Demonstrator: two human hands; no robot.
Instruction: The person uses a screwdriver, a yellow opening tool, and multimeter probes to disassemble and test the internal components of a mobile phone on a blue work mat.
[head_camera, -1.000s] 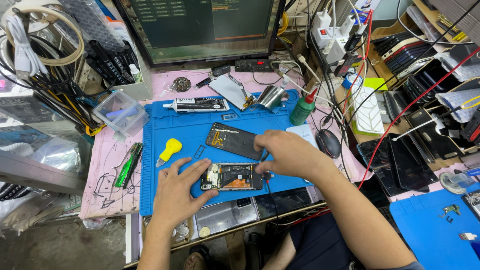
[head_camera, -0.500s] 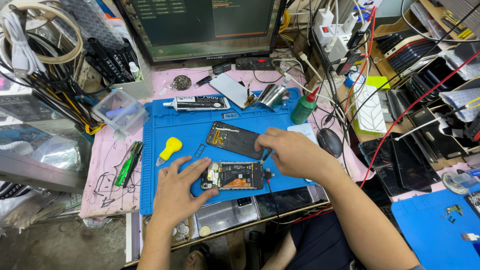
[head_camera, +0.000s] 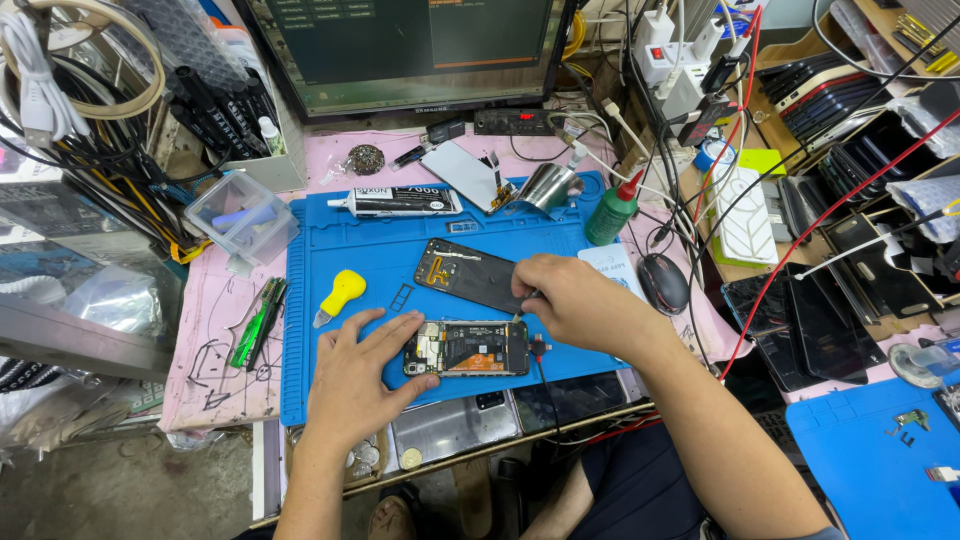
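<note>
Left hand: my left hand (head_camera: 357, 382) is lying flat on the blue work mat (head_camera: 330, 240) in the lower middle of the frame, with the fingers spread; the fingertips are touching the left end of the opened phone (head_camera: 467, 349) and are pressing it down.

Right hand: my right hand (head_camera: 572, 300) is resting just to the right of the phone, with the fingers curled and pressed together. It seems to be pinching a thin tool at the phone's right end, but the tool is mostly hidden, so I cannot tell what it is.

Opened phone: it is lying flat on the mat, in the middle of the frame and a little below centre, with its long side going left to right. The back is off and the inner parts are showing.

Dark back panel: the dark back panel (head_camera: 470, 275) is lying tilted on the mat just above the phone, and its right end is under my right hand.

Yellow tool: a small yellow tool (head_camera: 341, 294) is lying on the mat, left of the back panel.

Glue tube: a white glue tube (head_camera: 395, 201) is lying at the upper edge of the mat.

Green bottle: a green bottle (head_camera: 611, 212) with a red tip is standing at the upper right corner of the mat.

Mouse: a black mouse (head_camera: 664, 283) is lying right of my right hand.

Monitor: a monitor (head_camera: 410, 50) is standing at the top of the frame.
</note>
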